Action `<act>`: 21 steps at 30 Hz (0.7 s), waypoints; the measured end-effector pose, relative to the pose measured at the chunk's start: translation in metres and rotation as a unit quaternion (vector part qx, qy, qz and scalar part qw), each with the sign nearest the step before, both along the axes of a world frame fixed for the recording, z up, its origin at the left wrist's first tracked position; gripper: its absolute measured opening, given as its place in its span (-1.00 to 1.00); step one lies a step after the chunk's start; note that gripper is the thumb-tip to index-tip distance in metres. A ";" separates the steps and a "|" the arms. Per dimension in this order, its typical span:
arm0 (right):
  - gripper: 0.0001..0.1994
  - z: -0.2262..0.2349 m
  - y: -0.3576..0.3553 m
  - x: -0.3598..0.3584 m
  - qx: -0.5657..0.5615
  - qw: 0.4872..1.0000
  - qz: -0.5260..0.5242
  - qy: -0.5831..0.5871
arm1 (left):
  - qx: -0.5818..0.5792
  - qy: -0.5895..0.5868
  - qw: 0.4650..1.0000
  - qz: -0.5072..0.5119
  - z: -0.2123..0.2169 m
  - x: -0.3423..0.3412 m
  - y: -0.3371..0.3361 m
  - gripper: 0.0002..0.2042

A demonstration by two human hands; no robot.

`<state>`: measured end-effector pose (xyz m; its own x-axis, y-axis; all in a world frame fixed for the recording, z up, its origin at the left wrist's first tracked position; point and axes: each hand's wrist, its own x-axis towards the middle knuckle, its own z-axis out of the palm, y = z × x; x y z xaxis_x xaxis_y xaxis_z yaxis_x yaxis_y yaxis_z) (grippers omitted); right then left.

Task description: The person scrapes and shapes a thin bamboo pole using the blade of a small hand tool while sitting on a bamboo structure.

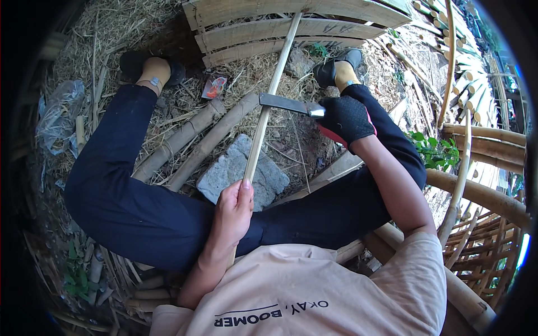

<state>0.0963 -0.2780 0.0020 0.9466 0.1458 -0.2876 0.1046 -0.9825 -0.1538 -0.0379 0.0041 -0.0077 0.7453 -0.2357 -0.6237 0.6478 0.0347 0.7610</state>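
A long thin bamboo strip [269, 95] runs from my lap up toward the far bamboo slats. My bare left hand [234, 213] grips its near end, thumb laid along it. My right hand [346, 119], in a black glove, holds a cleaver-like knife [284, 103] by its handle. The flat blade points left and its end lies against the strip about halfway up. I sit with legs in dark trousers spread to either side of the strip.
A grey stone block [224, 171] lies on the straw-covered ground between my legs. Two thick bamboo poles [190, 140] lie left of it. Curved bamboo slats [291, 28] stand ahead; more poles and a bamboo frame [482, 196] crowd the right.
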 end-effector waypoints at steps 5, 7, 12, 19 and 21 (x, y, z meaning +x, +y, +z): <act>-0.76 0.008 0.024 -0.017 0.022 1.000 -0.002 0.013 | -0.053 0.026 0.998 0.019 0.004 0.002 0.002 -0.66; -0.75 0.011 0.033 -0.028 0.073 0.996 0.053 0.029 | -0.054 0.050 0.997 0.024 0.007 0.003 0.002 -0.66; -0.77 0.018 0.056 -0.038 0.068 0.986 0.133 0.080 | -0.035 0.045 0.998 0.022 0.006 0.003 0.001 -0.65; -0.78 0.007 0.047 -0.033 0.035 0.989 0.125 0.071 | 0.011 0.024 1.000 0.003 0.003 0.003 0.001 -0.63; -0.78 0.006 0.040 -0.025 0.020 0.994 0.093 0.061 | 0.005 0.036 0.999 0.004 0.005 0.004 0.002 -0.63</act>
